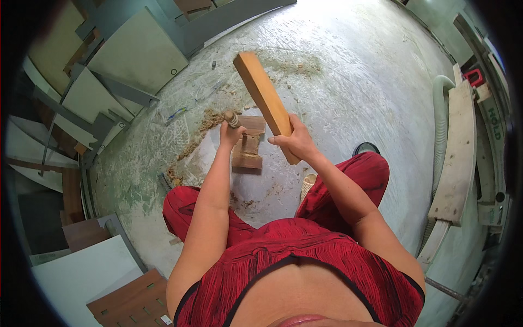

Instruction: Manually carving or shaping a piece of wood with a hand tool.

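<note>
My left hand point(231, 134) is closed round a chisel point(232, 118), whose rounded wooden handle sticks up above my fist. The chisel's blade points down at a brown wooden block point(247, 161) on the floor, which has a rough notch cut in its middle. Whether the tip touches the wood I cannot tell. My right hand point(299, 143) grips the lower end of a thick, square-edged wooden bar point(263, 92). The bar is raised and slants up to the left, its far end above the floor beyond the block.
Wood shavings point(192, 147) lie around the block on the scuffed floor point(359, 76). A thin blue item point(178, 113) lies farther left. Pale panels point(139, 52) lean at the left. A wooden plank point(456, 158) and a grey ribbed hose point(441, 120) stand at the right.
</note>
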Tool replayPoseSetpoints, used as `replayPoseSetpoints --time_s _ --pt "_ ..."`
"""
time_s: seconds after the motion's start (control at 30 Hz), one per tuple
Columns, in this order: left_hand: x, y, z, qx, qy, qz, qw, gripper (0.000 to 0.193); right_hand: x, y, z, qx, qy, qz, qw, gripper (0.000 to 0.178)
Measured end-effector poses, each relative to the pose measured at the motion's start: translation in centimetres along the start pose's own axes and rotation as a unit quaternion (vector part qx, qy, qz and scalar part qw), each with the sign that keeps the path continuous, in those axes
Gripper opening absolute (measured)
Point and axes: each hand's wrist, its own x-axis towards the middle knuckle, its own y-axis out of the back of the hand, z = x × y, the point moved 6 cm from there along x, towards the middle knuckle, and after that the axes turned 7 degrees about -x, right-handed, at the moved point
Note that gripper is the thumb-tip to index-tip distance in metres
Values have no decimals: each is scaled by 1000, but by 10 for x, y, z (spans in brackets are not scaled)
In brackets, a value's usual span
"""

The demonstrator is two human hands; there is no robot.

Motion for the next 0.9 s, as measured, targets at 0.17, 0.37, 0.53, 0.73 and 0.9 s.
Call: replayPoseSetpoints --time_s 0.17,0.37,0.53,0.73,0.9 --pt "8 -11 2 35 25 -52 998 29 -34 17 -83 75 226 93 967 73" --pt "-2 -20 50 -213 -126 -14 969 28 -23 -2 -15 -267 107 0 958 76" --pt "9 -16 4 -111 -37 13 993 27 -32 -1 -44 -175 100 -18 979 67" --pt "14 -12 -18 10 -15 -27 999 27 -38 -5 -57 -51 156 61 985 68" --pt "4 -27 -5 -213 -19 8 977 27 -21 -10 -24 -313 32 -61 947 66"
